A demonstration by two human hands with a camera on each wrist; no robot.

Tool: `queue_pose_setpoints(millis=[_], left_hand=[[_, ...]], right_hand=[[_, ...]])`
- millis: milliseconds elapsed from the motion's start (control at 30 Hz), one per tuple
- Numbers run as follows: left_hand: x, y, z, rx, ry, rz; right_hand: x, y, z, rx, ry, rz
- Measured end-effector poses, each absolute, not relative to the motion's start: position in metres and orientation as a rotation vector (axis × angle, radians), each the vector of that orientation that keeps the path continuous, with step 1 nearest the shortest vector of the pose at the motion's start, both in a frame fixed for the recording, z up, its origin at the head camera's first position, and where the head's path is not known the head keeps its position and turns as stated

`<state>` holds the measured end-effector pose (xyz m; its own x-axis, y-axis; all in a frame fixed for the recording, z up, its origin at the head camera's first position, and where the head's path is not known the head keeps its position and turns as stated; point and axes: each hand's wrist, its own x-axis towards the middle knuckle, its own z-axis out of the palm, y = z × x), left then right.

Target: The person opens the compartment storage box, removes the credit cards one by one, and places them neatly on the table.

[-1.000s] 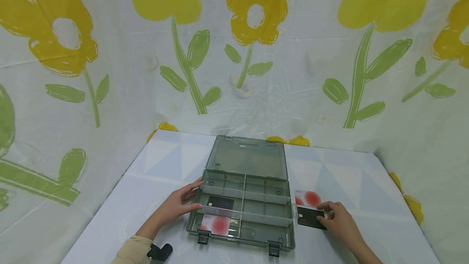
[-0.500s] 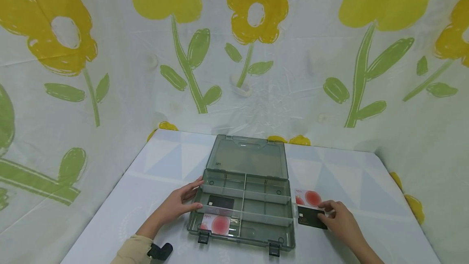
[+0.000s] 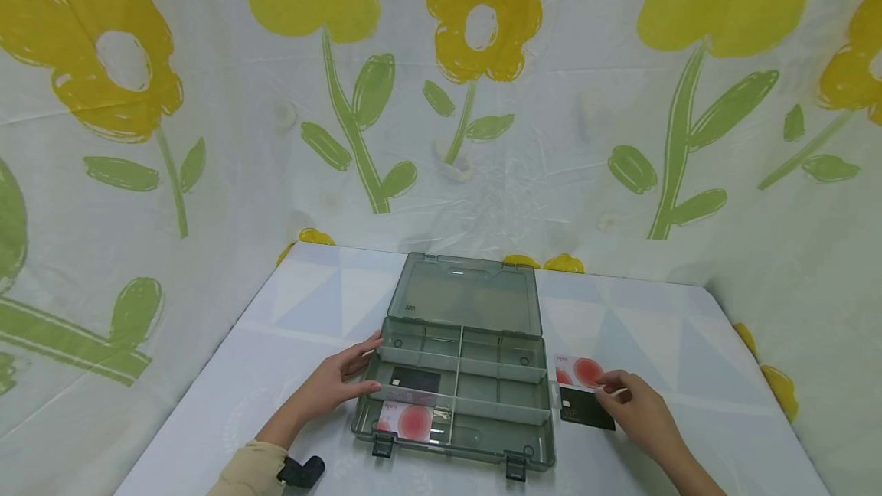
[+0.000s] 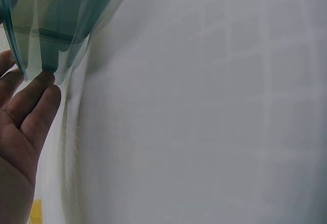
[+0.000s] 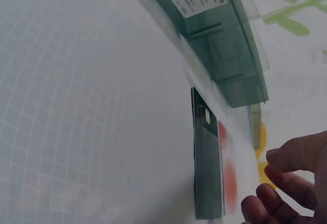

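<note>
My left hand (image 3: 332, 385) rests at the left side of a grey-green clear plastic compartment box (image 3: 482, 404), whose lid (image 3: 468, 293) is folded back. The left wrist view shows its straight fingers (image 4: 38, 101) against the box wall (image 4: 51, 40). Inside the box a black card (image 3: 416, 380) lies in the middle left compartment, and a white card with red circles (image 3: 406, 421) in the front left one. Right of the box lie a black VIP card (image 3: 584, 409) and another red-circle card (image 3: 575, 370). My right hand (image 3: 637, 412) hovers beside them, fingers loosely bent around nothing.
Two dark latches (image 3: 515, 468) stick out at the box's front edge. The table (image 3: 289, 327) has a pale triangle pattern. A white curtain with yellow flowers (image 3: 482, 29) hangs around the table. A dark object (image 3: 301, 473) is at the left wrist.
My right hand has let go of the black VIP card and lifted slightly off it. The card stays on the table. My left hand and the box have not moved.
</note>
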<state>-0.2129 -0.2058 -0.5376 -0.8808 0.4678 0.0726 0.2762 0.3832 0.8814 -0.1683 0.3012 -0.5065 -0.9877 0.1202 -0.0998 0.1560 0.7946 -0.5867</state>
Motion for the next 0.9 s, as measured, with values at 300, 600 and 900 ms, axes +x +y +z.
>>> queue_pose_setpoints(millis=[300,600,900], left_hand=[[-0.212,-0.205,-0.537,0.649,2.47,1.49],[-0.213,-0.206,-0.54,0.658,2.468,1.494],[-0.213,-0.207,-0.538,0.676,2.456,1.505]], right_hand=[[-0.165,0.289,-0.49,0.153,2.904,-1.015],[-0.165,0.271,-0.481,0.086,2.865,-1.127],[-0.17,0.245,-0.474,-0.09,2.811,-1.26]])
